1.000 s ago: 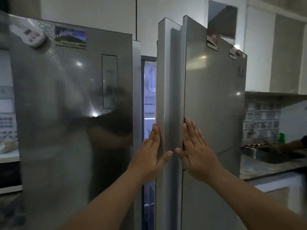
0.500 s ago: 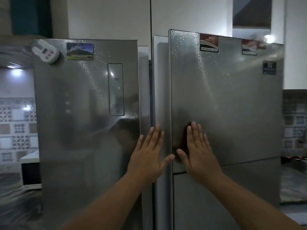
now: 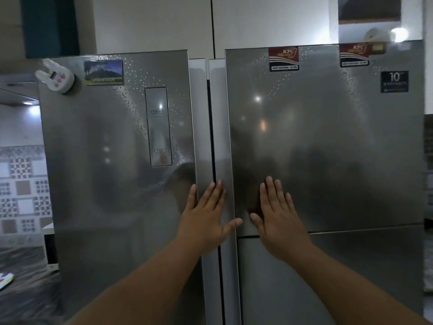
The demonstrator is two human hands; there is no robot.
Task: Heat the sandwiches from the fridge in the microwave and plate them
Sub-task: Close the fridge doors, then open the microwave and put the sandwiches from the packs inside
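Under both hands: one fridge (image 3: 328, 148), two steel doors, both closed, narrow dark seam between them. Left hand (image 3: 206, 219) flat, fingers spread, across the seam at the left door's (image 3: 112, 172) edge. Right hand (image 3: 278, 214) flat, spread on the right door (image 3: 339, 184). Five magnets up top; sandwiches not visible.

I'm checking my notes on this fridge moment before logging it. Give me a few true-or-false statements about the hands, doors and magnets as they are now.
1. Both fridge doors are closed. True.
2. The right hand grips a sandwich. False: it lies flat on the right door, holding nothing.
3. The left hand rests with straight fingers at the seam between the doors. True.
4. The rabbit-shaped magnet is on the right door. False: it sits on the left door, at its top left corner.
5. The control panel is on the left door. True.
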